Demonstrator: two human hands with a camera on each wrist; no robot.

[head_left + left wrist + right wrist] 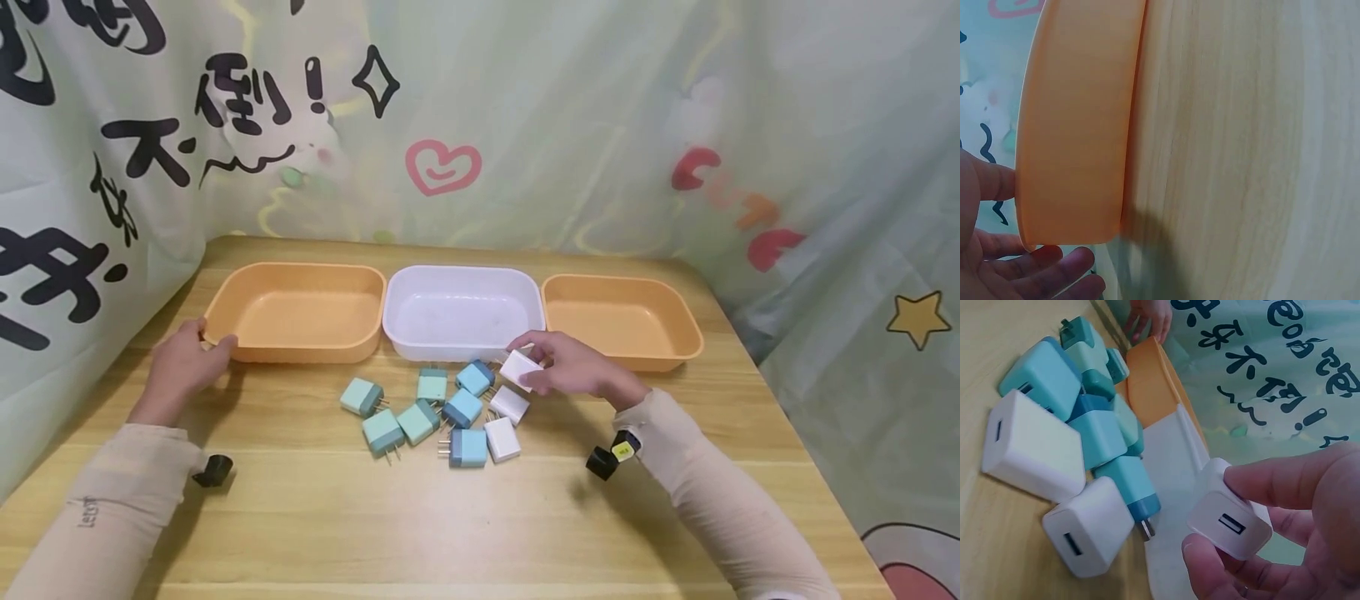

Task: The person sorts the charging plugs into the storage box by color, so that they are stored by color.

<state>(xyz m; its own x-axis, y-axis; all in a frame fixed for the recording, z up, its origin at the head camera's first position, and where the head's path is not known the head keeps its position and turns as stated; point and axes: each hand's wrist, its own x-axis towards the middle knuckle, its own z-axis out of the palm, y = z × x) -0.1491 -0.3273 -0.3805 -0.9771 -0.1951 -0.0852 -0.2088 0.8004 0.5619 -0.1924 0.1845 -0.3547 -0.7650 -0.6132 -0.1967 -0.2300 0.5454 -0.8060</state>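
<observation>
My right hand pinches a white USB charger between thumb and fingers, just in front of the white tray. In the right wrist view the charger's USB slot faces the camera. Two more white chargers lie on the table below that hand, beside several blue chargers and mint-green chargers. At the far left, my left hand holds the front left corner of an orange tray, its thumb at the rim and its fingers around the end, as the left wrist view shows.
A second orange tray stands right of the white one, the three trays side by side in a row. Behind the wooden table hangs a printed cloth. A small black device is at the right wrist.
</observation>
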